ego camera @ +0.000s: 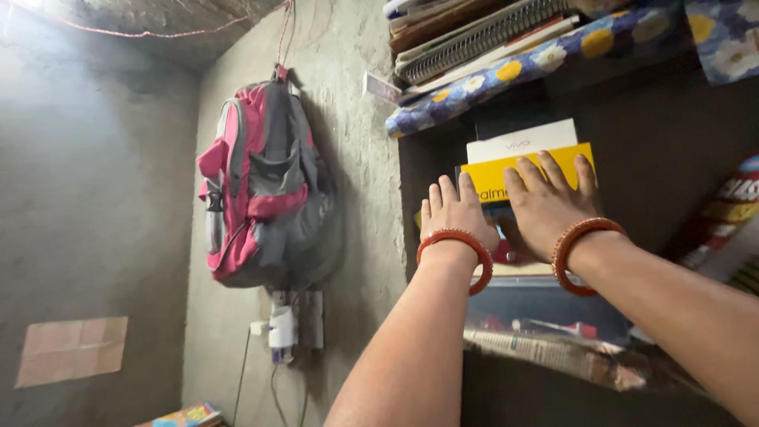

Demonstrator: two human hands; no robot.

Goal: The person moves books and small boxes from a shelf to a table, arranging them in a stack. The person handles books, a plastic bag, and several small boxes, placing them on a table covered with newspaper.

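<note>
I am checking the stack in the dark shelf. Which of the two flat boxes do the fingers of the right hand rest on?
The flat yellow cardboard box. The right hand lies on it; the flat white cardboard box sits above it, untouched.

Dark wall shelf [656,134] with 2 levels. Upper board [545,59] covered in flowered cloth, bearing stacked books and notebooks [482,32]. Lower level stacked with boxes: yellow box [494,178] under white box [522,141], clear container [545,304] beneath.
</note>
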